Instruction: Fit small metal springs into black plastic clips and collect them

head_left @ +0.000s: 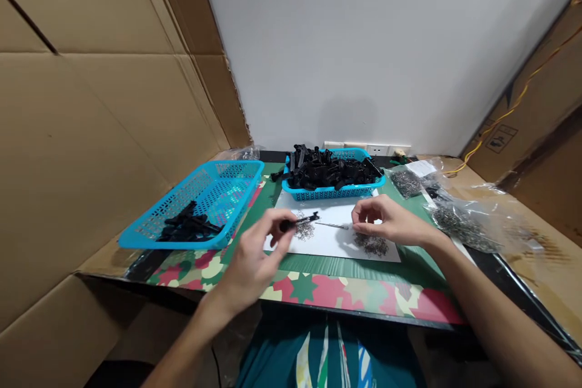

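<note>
Over the desk's white sheet (327, 245), both hands busy.
Left hand (254, 254) fingers pinch a black clip (302, 219) over a spring pile (304, 231); right hand (391, 224) fingers pinch a thin metal pin (331, 225) pointing at it.

A mat (318, 270) covers the middle of the bench (484, 260), and a sheet (327, 242) lies on the mat at its centre. Behind the sheet, by the bench's rear edge, stands the rear basket (334, 193), heaped with clips (331, 171). The left basket (200, 203) sits at the left edge, with a few pieces (188, 225) in its front corner. Two heaps lie on the sheet, one (304, 230) left of centre and the other (373, 246) near its right front corner. Bags (464, 224) lie along the right edge. The left hand (254, 254) is over the sheet's left edge with a clip (300, 220), and the right hand (391, 221) is over its right half with a pin (331, 225) between them.
</note>
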